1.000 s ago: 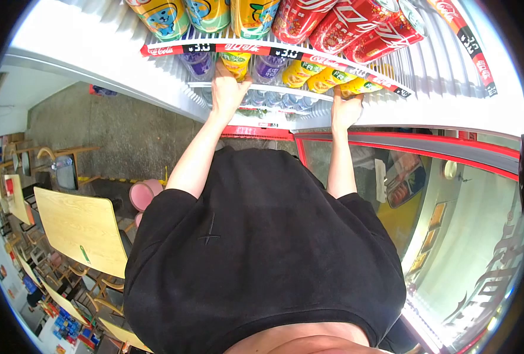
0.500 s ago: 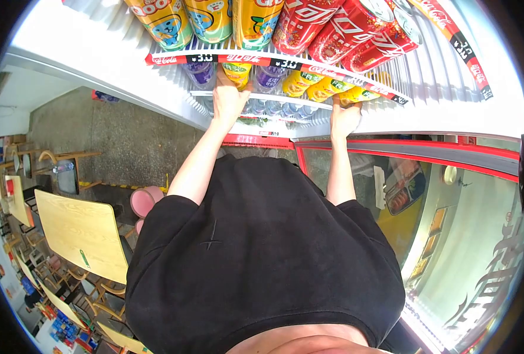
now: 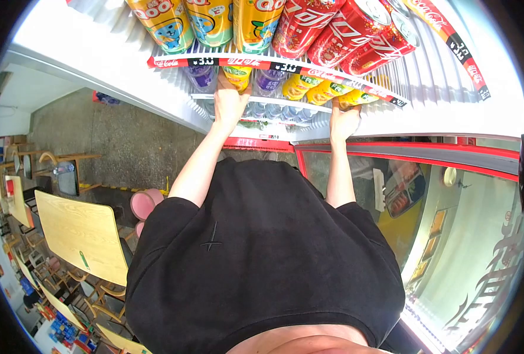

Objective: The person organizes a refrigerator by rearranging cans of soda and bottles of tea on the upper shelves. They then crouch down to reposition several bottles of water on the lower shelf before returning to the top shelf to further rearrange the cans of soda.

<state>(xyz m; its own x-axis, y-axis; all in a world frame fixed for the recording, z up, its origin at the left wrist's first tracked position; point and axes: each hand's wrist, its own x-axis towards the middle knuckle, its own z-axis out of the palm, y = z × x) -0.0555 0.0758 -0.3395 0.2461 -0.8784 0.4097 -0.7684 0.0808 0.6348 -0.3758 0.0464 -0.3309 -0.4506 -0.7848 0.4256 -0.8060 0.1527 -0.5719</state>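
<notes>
On the second shelf of a lit drinks fridge, my left hand point(image 3: 231, 106) is wrapped round a yellow bottle point(image 3: 237, 76), between two purple-labelled bottles point(image 3: 203, 78). My right hand point(image 3: 345, 121) is at the rightmost yellow bottle point(image 3: 356, 98) of that row, its fingers mostly hidden behind the bottle and shelf edge. More yellow bottles point(image 3: 298, 87) stand between my hands. Above them, the upper shelf holds orange Qoo bottles point(image 3: 208, 23) and red Coca-Cola cans point(image 3: 305, 26) behind a price strip point(image 3: 250, 61).
Clear bottles point(image 3: 273, 111) stand on a lower shelf. The fridge's red-framed glass door point(image 3: 403, 148) is open at the right. Wooden tables point(image 3: 79, 233), chairs and pink stools point(image 3: 145, 203) are at the left.
The view has shifted very slightly. Both hands stay at the same bottles.
</notes>
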